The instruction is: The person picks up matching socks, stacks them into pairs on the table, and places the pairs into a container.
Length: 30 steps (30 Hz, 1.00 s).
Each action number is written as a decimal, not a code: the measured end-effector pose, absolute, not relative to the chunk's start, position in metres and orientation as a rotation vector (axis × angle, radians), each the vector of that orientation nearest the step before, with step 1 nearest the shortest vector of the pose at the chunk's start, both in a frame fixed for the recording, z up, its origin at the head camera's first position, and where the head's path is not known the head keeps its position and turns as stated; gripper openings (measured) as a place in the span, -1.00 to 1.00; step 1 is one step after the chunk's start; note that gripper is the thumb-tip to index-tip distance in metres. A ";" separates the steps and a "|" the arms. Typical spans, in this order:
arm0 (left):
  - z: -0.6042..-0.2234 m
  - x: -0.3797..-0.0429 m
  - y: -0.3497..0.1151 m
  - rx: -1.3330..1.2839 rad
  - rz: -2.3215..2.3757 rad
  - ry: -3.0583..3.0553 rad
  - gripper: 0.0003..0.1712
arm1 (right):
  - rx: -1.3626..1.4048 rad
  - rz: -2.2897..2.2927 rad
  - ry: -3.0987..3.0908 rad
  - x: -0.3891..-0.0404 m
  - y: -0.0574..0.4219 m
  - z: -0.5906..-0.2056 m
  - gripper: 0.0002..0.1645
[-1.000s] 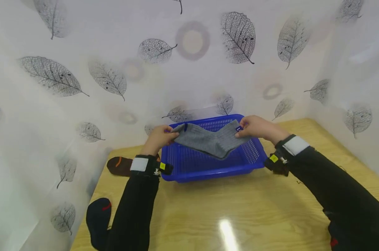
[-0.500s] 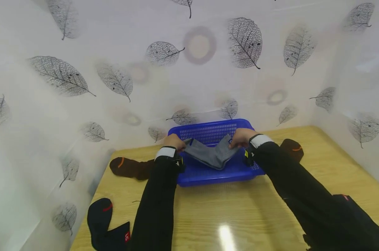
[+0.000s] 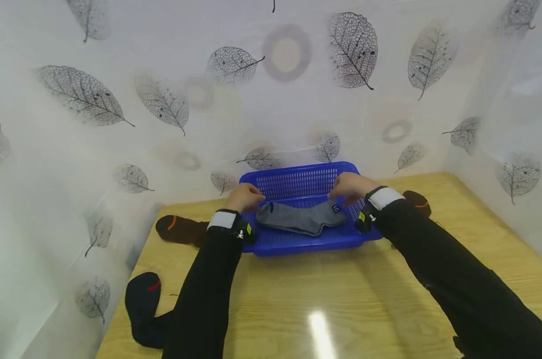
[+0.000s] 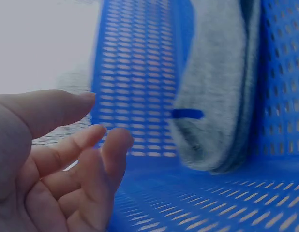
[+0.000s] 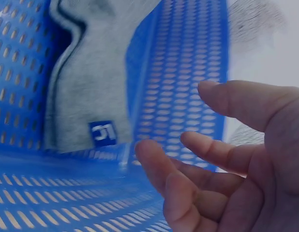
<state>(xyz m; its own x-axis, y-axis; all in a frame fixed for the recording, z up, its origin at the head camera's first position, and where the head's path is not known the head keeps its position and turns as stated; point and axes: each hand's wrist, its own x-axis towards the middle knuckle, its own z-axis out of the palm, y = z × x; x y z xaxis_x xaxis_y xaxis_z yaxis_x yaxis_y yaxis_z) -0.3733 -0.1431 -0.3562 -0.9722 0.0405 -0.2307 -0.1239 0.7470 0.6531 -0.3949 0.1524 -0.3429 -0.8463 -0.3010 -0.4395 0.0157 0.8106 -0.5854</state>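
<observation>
A pair of grey socks (image 3: 300, 218) lies flat in the blue plastic basket (image 3: 307, 245), its dark blue label (image 5: 102, 133) at the right end and a blue mark (image 4: 187, 113) at the left. My left hand (image 3: 244, 197) hovers over the basket's left side, thumb and fingers apart, holding nothing. Above the right side is my right hand (image 3: 349, 186), likewise bare, its fingers loosely bent beside the cuff. Both wrist views show a gap between the fingertips and the grey fabric.
Brown socks (image 3: 181, 229) lie left of the basket, and another brown sock (image 3: 417, 203) lies behind my right forearm. Dark navy socks (image 3: 143, 309) with red marks rest at the table's left edge. A leaf-patterned curtain (image 3: 280, 114) stands behind the wooden table (image 3: 289, 309).
Both hands lowered the grey socks into the basket and let go of them. The socks now lie on its bottom, and the hands have come slightly up and away.
</observation>
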 end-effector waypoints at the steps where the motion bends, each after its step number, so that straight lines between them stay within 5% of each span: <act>1: -0.353 -0.370 -0.149 -0.040 1.053 2.736 -0.71 | -0.266 -0.790 2.484 -0.391 0.153 -0.338 -0.55; 8: -0.343 -0.340 -0.211 -0.061 1.074 2.941 -0.68 | -0.626 -0.795 2.652 -0.350 0.156 -0.317 -0.72; 15: -0.380 -0.324 -0.271 -0.143 0.811 2.941 -0.63 | -0.910 -0.907 2.613 -0.290 0.153 -0.312 -0.75; 25: -0.447 -0.322 -0.277 -0.087 0.482 3.011 -0.49 | -1.155 -0.909 2.466 -0.247 0.140 -0.313 -0.76; 30: -0.451 -0.319 -0.275 -0.126 0.423 3.032 -0.63 | -1.187 -0.925 2.415 -0.234 0.141 -0.317 -0.79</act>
